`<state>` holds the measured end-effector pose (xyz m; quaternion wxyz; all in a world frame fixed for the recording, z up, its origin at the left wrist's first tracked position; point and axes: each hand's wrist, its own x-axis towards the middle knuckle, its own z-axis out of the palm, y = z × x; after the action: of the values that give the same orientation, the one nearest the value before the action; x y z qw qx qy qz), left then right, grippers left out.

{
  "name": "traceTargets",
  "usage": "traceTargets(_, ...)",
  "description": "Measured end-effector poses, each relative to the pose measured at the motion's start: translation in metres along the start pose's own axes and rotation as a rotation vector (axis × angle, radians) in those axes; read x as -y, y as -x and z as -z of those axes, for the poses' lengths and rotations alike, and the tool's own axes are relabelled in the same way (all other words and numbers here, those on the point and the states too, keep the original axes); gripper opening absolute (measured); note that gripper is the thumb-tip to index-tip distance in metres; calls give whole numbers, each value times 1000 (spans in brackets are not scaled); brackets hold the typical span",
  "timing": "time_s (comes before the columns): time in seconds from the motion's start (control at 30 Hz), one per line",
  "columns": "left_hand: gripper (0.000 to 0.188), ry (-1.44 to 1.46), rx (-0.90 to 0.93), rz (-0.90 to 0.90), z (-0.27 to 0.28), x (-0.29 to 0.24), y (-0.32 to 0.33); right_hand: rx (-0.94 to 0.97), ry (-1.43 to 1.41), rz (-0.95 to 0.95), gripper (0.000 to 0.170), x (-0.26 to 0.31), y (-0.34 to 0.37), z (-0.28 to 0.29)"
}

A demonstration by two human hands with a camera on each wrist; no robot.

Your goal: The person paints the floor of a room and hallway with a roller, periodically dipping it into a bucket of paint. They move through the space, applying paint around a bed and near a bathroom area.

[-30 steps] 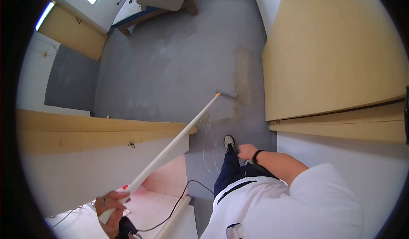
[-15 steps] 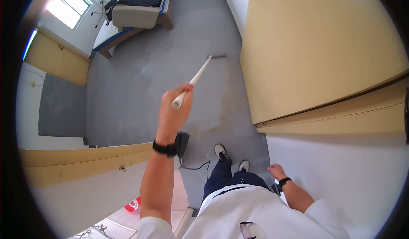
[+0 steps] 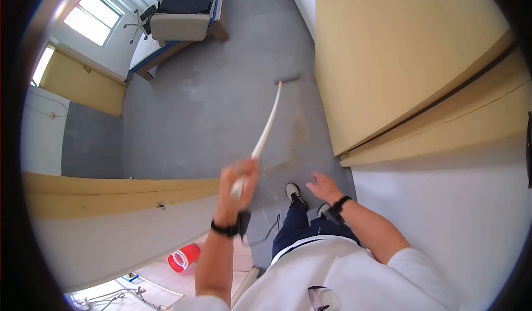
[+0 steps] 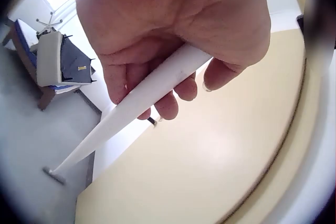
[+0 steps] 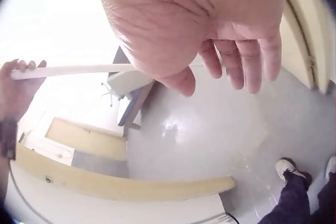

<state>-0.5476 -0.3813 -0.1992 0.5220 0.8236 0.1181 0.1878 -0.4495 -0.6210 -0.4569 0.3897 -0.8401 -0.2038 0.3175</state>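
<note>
My left hand (image 3: pixel 238 186) grips a long white pole (image 3: pixel 267 131) near its top end. In the left wrist view the fingers (image 4: pixel 167 106) curl round the thick white shaft. At the pole's far end a narrow grey crosswise head (image 3: pixel 288 80) lies on the grey floor (image 3: pixel 199 117); an orange joint shows there. A brownish patch (image 3: pixel 299 128) marks the floor nearer to me than the head. My right hand (image 3: pixel 326 189) is apart from the pole, held out above the feet. In the right wrist view its fingers (image 5: pixel 249 66) hang loosely, holding nothing.
A large tan door (image 3: pixel 410 62) stands at the right. A low wall with a tan top (image 3: pixel 127 194) runs along the left. A bed (image 3: pixel 216 28) with a cushioned piece is at the back. A red bucket (image 3: pixel 191 253) stands on pink tiles; a black cable (image 3: pixel 271 230) hangs near my legs.
The head of the pole went away from me along the floor, then came slightly back. My left hand swung forward, then drew back a little. The right hand moved outward, then in over the feet.
</note>
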Motion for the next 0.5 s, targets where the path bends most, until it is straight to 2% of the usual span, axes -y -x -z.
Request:
traceTargets(0.03, 11, -54, -52, 72, 2, -25, 36, -73, 89, 107, 48, 17, -12, -11)
traceTargets(0.07, 13, 1, -15, -13, 11, -35, 67, -145, 179, 214, 55, 34, -23, -23)
traceTargets(0.1, 15, -97, 1, 87, 18, -63, 95, -116, 206, 282, 60, 61, -25, -25)
traceTargets(0.13, 12, 35, -179, 261, 15, -99, 121, -85, 234, 350, 66, 86, -22, -28)
traceTargets(0.2, 10, 111, -319, 535, 22, -164, 157, -102, 257, 619, 68, 106, -14, -56)
traceTargets(0.23, 12, 71, -289, 598, 30, -190, 171, -94, 253, 620, 68, 113, -8, -68)
traceTargets(0.3, 21, 11, -234, 677, 43, -232, 194, 45, 134, 931, 46, 122, 6, -87)
traceTargets(0.37, 27, -42, -41, 106, 62, -238, 195, 383, 267, 752, 21, 114, 32, -110)
traceTargets(0.4, 27, -43, -52, 111, 68, -246, 196, 393, 269, 758, 21, 115, 48, -108)
traceTargets(0.47, 32, -69, 21, -117, 78, -256, 192, 351, 207, 818, 21, 117, 76, -97)
traceTargets(0.5, 32, -68, 17, -119, 80, -251, 188, 352, 211, 820, 21, 119, 81, -94)
